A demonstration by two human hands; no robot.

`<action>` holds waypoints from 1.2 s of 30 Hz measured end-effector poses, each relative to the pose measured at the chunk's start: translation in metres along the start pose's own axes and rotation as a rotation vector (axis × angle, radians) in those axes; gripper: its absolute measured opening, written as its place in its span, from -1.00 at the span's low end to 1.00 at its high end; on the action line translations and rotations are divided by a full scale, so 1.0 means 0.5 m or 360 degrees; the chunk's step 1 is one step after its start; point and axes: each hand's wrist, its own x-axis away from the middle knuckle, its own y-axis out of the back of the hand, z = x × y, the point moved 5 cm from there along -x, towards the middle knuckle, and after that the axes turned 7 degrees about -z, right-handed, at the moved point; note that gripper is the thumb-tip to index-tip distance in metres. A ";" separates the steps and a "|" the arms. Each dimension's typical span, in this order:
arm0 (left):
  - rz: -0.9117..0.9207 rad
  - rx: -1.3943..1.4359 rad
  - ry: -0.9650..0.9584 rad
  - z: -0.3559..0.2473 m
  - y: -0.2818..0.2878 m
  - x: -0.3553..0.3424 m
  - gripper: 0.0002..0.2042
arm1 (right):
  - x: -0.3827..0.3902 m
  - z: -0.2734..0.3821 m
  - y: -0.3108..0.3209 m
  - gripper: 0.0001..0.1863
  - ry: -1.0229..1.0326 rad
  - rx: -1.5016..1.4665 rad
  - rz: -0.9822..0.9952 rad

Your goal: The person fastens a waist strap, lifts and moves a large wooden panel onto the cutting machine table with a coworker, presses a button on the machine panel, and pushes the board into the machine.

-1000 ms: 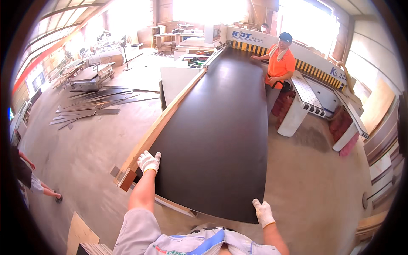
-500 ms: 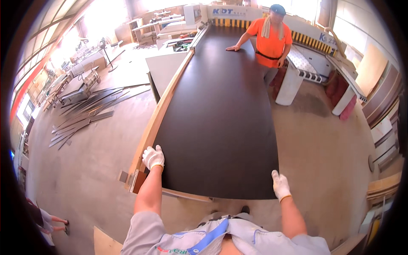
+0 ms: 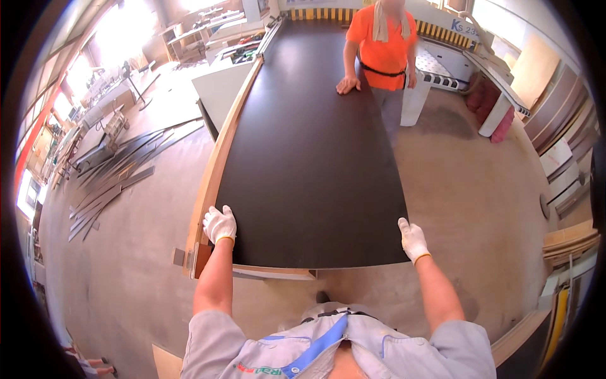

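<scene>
Beyond the wooden rail (image 3: 214, 170), a white box-shaped cabinet (image 3: 218, 95) carries a jumble of green, red and dark small items (image 3: 238, 54) on its top; its interior is out of sight. The large black panel (image 3: 309, 158) lies flat alongside the rail, its far edge near a black-and-yellow striped curtain (image 3: 323, 14). Under its near edge only part of a wooden support (image 3: 278, 273) shows.

The co-worker in orange (image 3: 382, 54) is cut off by the upper border, the face blurred, one bare hand (image 3: 348, 84) resting on the panel's right side.

Both arms reach forward. The gloved left hand (image 3: 219, 223) lies over the rail and left edge by the near left corner, thumb forward; the gloved right hand (image 3: 413, 241) is at the right edge near the near right corner, thumb uppermost. Their lower fingers are hidden, so I cannot tell how tightly either grips.
</scene>
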 end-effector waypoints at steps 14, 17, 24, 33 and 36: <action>0.0005 0.0053 -0.0263 -0.022 0.045 0.161 -0.31 | 0.196 -0.003 0.111 -0.08 -0.0050 0.0013 -0.0136; 0.0011 0.0065 -0.0353 -0.016 0.055 0.198 -0.32 | 0.193 -0.009 0.096 -0.12 -0.0038 0.0000 -0.0199; -0.0065 0.0185 -0.0459 0.007 0.085 0.269 -0.38 | 0.185 -0.026 0.086 -0.20 0.0020 0.0019 -0.0122; -0.0407 0.0294 -0.0526 0.038 0.099 0.273 -0.52 | 0.165 -0.050 0.050 -0.22 0.0141 -0.0190 -0.0239; -0.0372 0.0281 -0.0603 -0.010 0.147 0.268 -0.63 | 0.137 -0.098 0.033 -0.21 0.0145 -0.0138 -0.0371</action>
